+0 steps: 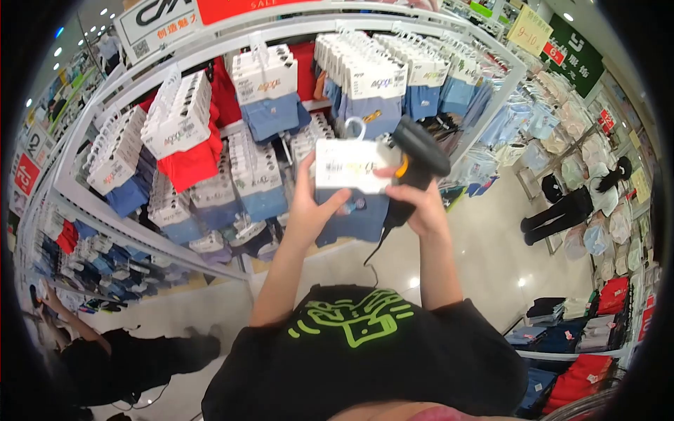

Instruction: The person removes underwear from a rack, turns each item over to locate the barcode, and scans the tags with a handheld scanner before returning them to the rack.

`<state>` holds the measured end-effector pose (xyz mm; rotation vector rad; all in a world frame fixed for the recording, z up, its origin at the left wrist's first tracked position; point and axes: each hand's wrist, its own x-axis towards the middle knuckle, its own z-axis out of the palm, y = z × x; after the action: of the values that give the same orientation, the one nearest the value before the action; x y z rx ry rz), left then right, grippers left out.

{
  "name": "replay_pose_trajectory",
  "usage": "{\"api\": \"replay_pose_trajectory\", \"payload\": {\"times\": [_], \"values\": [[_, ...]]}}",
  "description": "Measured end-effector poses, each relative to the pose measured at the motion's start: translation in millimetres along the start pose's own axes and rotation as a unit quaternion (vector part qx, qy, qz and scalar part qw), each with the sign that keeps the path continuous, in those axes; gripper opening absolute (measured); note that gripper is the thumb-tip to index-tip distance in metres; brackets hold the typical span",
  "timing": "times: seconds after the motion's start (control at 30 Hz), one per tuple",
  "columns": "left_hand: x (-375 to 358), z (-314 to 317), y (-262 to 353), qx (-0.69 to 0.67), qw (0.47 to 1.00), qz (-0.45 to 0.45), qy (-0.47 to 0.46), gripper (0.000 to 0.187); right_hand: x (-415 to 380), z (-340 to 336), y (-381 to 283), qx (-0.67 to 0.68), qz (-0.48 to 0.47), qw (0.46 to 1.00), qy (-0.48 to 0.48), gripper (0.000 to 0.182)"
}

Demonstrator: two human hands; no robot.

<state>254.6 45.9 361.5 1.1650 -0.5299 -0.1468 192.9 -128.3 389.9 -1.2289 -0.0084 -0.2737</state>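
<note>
Between my hands is a pair of blue underpants (351, 221) on a white card hanger (337, 160) with a barcode and a clear hook on top. My left hand (316, 200) is closed on the left side of the card, thumb across its front. My right hand (421, 207) is wrapped round a black handheld barcode scanner (420, 158) with a yellow trigger. Fingers of that hand also touch the card's right edge. A thin cable hangs from the scanner's handle.
Ahead stands a white rack (91, 151) of carded underwear, including red underpants (189, 161). To the right, a person (576, 203) stands by hanging garments. Another person (133, 358) is at lower left. Folded clothes (562, 333) lie on shelves at lower right.
</note>
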Motion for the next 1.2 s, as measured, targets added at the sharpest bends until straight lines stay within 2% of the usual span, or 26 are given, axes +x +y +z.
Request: {"api": "replay_pose_trajectory", "payload": {"times": [0.03,0.07,0.13,0.33,0.47,0.5,0.53,0.57,0.6,0.63,0.67,0.73,0.8,0.87,0.9,0.93,1.0,1.07,1.1,1.13,1.2], "values": [[-0.3,-5.9,-6.4,0.008,0.999,-0.049,-0.014,0.063,3.3,-2.0,3.0,0.025,0.008,1.0,0.013,0.055],[0.0,-7.6,-11.1,-0.013,0.999,-0.021,-0.034,0.055,6.4,-5.2,5.3,0.05,0.015,0.998,0.025,0.052],[-3.2,-10.3,-3.5,-0.072,0.992,-0.091,-0.047,0.044,9.6,-9.9,4.4,0.091,0.047,0.995,-0.002,0.043],[-4.1,-20.2,-4.5,-0.116,0.982,-0.123,-0.079,0.043,8.7,-10.7,0.5,0.105,0.048,0.993,-0.029,0.042],[-8.5,-14.7,4.6,-0.151,0.98,-0.111,-0.069,0.049,11.0,-7.7,12.3,0.066,0.004,0.998,-0.019,0.044],[-14.5,-6.1,14.7,-0.083,0.995,-0.026,-0.052,0.053,13.9,-7.3,17.8,0.195,0.005,0.98,-0.048,0.045],[-20.2,2.3,20.1,-0.013,0.997,0.06,-0.036,0.058,18.4,-8.0,25.6,0.321,0.005,0.944,-0.077,0.047],[-26.4,13.6,17.8,0.037,0.991,0.125,-0.025,0.062,25.7,-15.1,44.3,0.388,-0.004,0.916,-0.106,0.051],[-30.8,21.8,20.5,0.2,0.96,0.192,-0.048,0.063,30.1,-3.5,49.2,0.444,0.029,0.883,-0.147,0.039],[-27.1,34.8,26.3,0.336,0.881,0.331,-0.05,0.061,34.2,12.7,51.3,0.554,0.06,0.804,-0.207,0.033],[-25.3,41.6,23.7,0.441,0.791,0.416,-0.084,0.048,39.2,27.3,52.9,0.651,0.09,0.707,-0.261,0.028],[-27.0,62.9,7.6,0.486,0.722,0.487,-0.079,0.035,57.8,28.6,81.6,0.737,0.13,0.593,-0.296,0.01],[-28.5,74.4,-12.1,0.504,0.727,0.459,-0.086,0.032,58.5,44.4,91.0,0.804,0.153,0.48,-0.316,0.009],[-27.6,76.1,-20.9,0.524,0.727,0.434,-0.091,0.03,49.4,50.5,82.4,0.825,0.183,0.463,-0.269,0.012],[-27.5,72.2,-21.3,0.511,0.744,0.419,-0.097,0.031,49.2,49.8,81.1,0.824,0.191,0.464,-0.263,0.013],[-27.3,67.4,-21.3,0.499,0.76,0.403,-0.103,0.032,48.6,47.6,81.4,0.81,0.193,0.493,-0.253,0.015],[-25.9,59.3,-17.3,0.498,0.757,0.406,-0.121,0.033,52.6,37.7,84.4,0.768,0.195,0.558,-0.247,0.018],[-26.4,57.9,-5.0,0.419,0.822,0.354,-0.153,0.038,55.6,28.5,85.6,0.711,0.189,0.634,-0.238,0.022],[-25.9,56.3,-0.2,0.364,0.856,0.339,-0.143,0.044,56.9,25.2,86.6,0.696,0.188,0.65,-0.24,0.023],[-21.8,51.2,1.0,0.361,0.854,0.346,-0.145,0.044,57.9,22.8,88.2,0.689,0.19,0.656,-0.242,0.025],[-15.3,37.5,3.4,0.425,0.826,0.368,-0.045,0.04,60.5,20.1,95.2,0.691,0.179,0.646,-0.272,0.033]]}}
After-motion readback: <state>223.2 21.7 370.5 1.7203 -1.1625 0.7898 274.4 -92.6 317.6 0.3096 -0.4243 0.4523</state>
